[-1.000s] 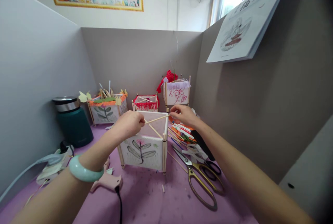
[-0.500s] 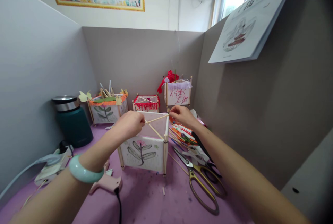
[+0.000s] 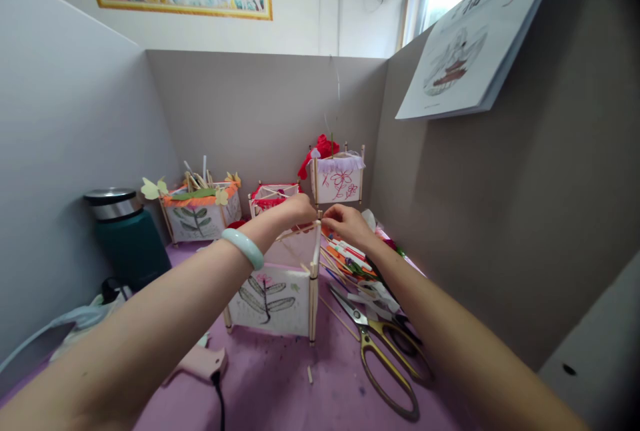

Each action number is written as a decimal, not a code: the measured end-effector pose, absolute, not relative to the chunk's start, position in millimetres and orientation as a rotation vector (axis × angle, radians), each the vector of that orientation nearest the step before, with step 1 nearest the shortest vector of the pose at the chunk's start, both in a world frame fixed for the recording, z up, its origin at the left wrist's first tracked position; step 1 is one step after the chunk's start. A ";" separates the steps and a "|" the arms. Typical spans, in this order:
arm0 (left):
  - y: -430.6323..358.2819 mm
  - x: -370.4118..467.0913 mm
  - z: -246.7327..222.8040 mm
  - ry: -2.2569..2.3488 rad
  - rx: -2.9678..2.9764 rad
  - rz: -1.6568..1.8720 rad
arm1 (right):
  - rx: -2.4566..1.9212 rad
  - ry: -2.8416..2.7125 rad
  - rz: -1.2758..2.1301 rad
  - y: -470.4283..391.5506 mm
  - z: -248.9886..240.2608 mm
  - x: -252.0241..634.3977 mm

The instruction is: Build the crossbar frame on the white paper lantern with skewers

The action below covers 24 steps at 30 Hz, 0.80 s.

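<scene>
Grey partitions (image 3: pixel 260 111) close off the purple counter (image 3: pixel 270 397), where I see the stick-framed paper box (image 3: pixel 293 319) standing upright, a leafy plant drawing (image 3: pixel 265 299) on its front. On my feed the left hand (image 3: pixel 299 208) and right hand (image 3: pixel 349 224) nearly meet, fingers bunched at the box's far right corner; whether either pinches something, I can't tell from here. Gold-handled scissors (image 3: pixel 365 339) lie to the right, a pink corded tool (image 3: pixel 203 362) to the left.
</scene>
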<state>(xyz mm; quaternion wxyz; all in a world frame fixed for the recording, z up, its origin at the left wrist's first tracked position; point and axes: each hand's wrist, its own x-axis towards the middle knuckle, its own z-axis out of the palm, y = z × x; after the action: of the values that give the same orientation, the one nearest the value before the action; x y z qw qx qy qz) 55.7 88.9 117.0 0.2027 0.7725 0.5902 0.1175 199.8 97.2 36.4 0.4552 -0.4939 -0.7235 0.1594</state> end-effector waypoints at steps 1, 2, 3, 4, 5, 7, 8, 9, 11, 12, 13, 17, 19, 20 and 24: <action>89.8 57.6 115.4 1.628 2.086 0.320 | -1.215 -1.784 0.394 96.5 36.9 199.9; 90.5 58.9 113.6 1.611 2.024 0.320 | -1.211 -1.784 0.396 95.7 37.4 200.1; 91.4 59.7 111.6 1.599 1.971 0.328 | -1.207 -1.784 0.396 94.9 37.8 200.3; 92.6 60.3 109.5 1.589 1.926 0.346 | -1.205 -1.785 0.395 94.1 38.1 200.6; 94.0 60.7 107.4 1.582 1.887 0.370 | -1.204 -1.784 0.393 93.5 38.2 201.0; 97.0 61.1 103.6 1.570 1.830 0.419 | -1.206 -1.781 0.386 93.1 37.7 202.0; 98.2 61.4 102.0 1.567 1.808 0.439 | -1.208 -1.777 0.381 93.3 37.1 202.5; 98.9 61.7 100.8 1.568 1.791 0.454 | -1.208 -1.774 0.375 93.7 36.2 202.9; 99.1 62.5 98.9 1.576 1.770 0.476 | -1.206 -1.770 0.365 94.8 34.2 203.4; 98.6 63.0 98.3 1.581 1.766 0.489 | -1.204 -1.769 0.360 95.2 33.3 203.5; 97.9 63.5 97.8 1.585 1.765 0.503 | -1.201 -1.767 0.355 95.2 32.8 203.7; 95.1 63.5 96.8 1.579 1.759 0.577 | -1.198 -1.755 0.317 89.1 36.1 207.0; 94.5 61.5 97.1 1.556 1.738 0.628 | -1.217 -1.712 0.258 81.3 40.1 212.1; 94.3 60.1 97.5 1.535 1.725 0.660 | -1.227 -1.680 0.234 76.2 41.9 215.7; 90.8 54.2 104.2 1.390 1.681 0.828 | -1.216 -1.592 0.313 48.3 40.4 233.2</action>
<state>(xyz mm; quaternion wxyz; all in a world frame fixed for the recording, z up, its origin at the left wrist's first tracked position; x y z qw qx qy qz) 54.2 90.8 104.2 0.3935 0.6623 0.5478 0.3262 233.2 48.3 40.4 0.5284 -0.5092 -0.6666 0.1310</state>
